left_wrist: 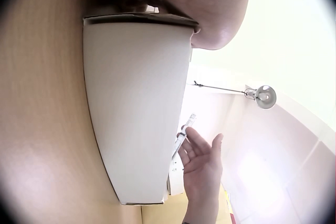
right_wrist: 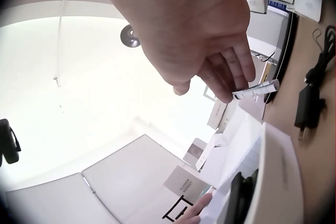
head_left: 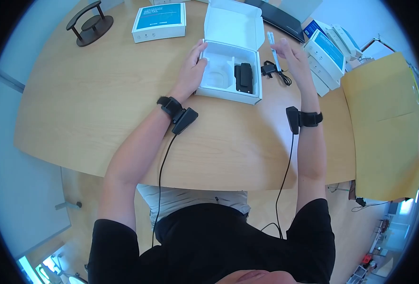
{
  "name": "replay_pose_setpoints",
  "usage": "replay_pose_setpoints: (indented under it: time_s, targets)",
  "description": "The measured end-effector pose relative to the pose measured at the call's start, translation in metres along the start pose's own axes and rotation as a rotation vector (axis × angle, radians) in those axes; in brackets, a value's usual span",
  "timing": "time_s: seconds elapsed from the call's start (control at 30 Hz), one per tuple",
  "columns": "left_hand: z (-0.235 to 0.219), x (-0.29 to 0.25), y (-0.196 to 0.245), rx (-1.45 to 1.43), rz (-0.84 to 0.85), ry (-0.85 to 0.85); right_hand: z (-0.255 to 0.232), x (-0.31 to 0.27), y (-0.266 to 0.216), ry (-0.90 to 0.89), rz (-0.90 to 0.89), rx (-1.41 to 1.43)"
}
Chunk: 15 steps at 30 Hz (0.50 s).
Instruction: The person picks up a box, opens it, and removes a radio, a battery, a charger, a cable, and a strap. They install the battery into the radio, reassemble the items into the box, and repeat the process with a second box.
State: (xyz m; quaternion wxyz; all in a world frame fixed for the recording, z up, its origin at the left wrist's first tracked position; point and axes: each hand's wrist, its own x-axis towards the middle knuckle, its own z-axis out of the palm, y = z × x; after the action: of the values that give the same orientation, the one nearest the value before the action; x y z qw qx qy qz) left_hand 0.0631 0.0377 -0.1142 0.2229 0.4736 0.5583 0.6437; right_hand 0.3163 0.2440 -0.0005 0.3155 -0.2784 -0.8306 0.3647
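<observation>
My left hand [head_left: 193, 67] grips the left side of an open white box [head_left: 226, 96], thumb over its rim. In the left wrist view the box's long white wall [left_wrist: 134, 108] fills the middle. A black device [head_left: 244, 78] lies in the box's right compartment; a moulded recess takes up the left. To the right of the box, my right hand [head_left: 294, 57] holds a slim, folded printed paper [right_wrist: 257, 89] at its fingertips, thumb standing apart. Below that hand, a black power adapter [head_left: 268, 69] with a coiled cable lies on the table.
A closed blue-and-white box [head_left: 158, 23] stands at the back left, beside a dark stand [head_left: 95, 29]. Similar boxes are stacked [head_left: 325, 59] at the right, next to a yellow panel [head_left: 384, 123]. A black laptop-like slab [head_left: 280, 21] lies behind the open lid.
</observation>
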Motion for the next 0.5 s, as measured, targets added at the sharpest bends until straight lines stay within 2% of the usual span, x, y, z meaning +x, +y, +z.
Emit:
replay_pose_setpoints:
  time_s: [0.13,0.27,0.37,0.47,0.5]
  targets:
    - [-0.001,0.002,-0.005,-0.006,-0.002,-0.012,-0.005,-0.011,0.035,-0.020,0.184,-0.177]
    - [-0.001,0.002,-0.003,-0.003,-0.010,-0.007,-0.002,-0.019,0.022,-0.131,0.305,-0.218]
    - [0.000,0.001,-0.001,-0.012,-0.013,-0.005,0.004,-0.023,0.007,-0.124,0.178,-0.147]
    - [-0.001,0.001,0.000,-0.009,-0.013,-0.002,0.026,-0.036,-0.029,-0.088,0.081,-0.062]
    - [-0.001,0.002,-0.001,0.007,-0.005,-0.004,0.033,-0.035,-0.025,-0.115,-0.037,-0.137]
